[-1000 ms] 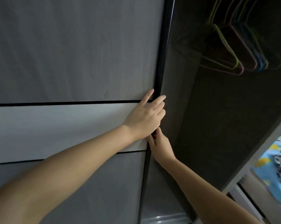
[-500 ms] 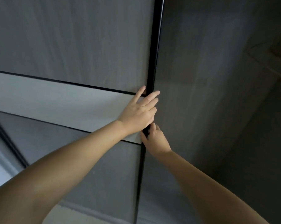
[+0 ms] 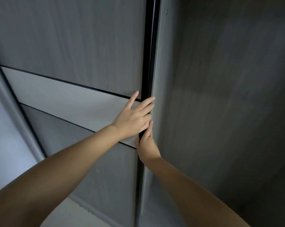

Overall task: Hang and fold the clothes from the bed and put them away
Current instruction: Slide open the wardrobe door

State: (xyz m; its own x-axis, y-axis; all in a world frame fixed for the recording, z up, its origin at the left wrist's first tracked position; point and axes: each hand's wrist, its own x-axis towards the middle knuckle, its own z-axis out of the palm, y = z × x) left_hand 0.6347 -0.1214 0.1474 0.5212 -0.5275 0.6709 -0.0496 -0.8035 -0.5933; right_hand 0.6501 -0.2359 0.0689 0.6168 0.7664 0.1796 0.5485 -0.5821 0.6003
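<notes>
door: grey wood-grain sliding wardrobe door (image 3: 89,46) with a pale horizontal band (image 3: 69,99) and a black vertical edge strip (image 3: 147,63); the strip is the landmark below.
left hand: left hand (image 3: 133,118) lies flat on the pale band just left of the strip, fingers (image 3: 146,102) straight and spread, tips reaching across the strip. Holds nothing, only presses.
right hand: right hand (image 3: 148,145) sits just below the left, against the strip's right side; fingers look tucked along or behind the edge, but I cannot tell if they are curled round it.
panel: dark grey wardrobe panel (image 3: 220,112) runs right of the strip.
clothes: none in view; neither bed nor garments are visible, so their place is unknown from here.
step: judged as sliding the door by its edge.
technique: push along the track, not into the panel; keep both hands near mid-height so the door does not rack.
risk: fingertips over the strip could get pinched between door and panel; pull them clear before the door meets its stop.
</notes>
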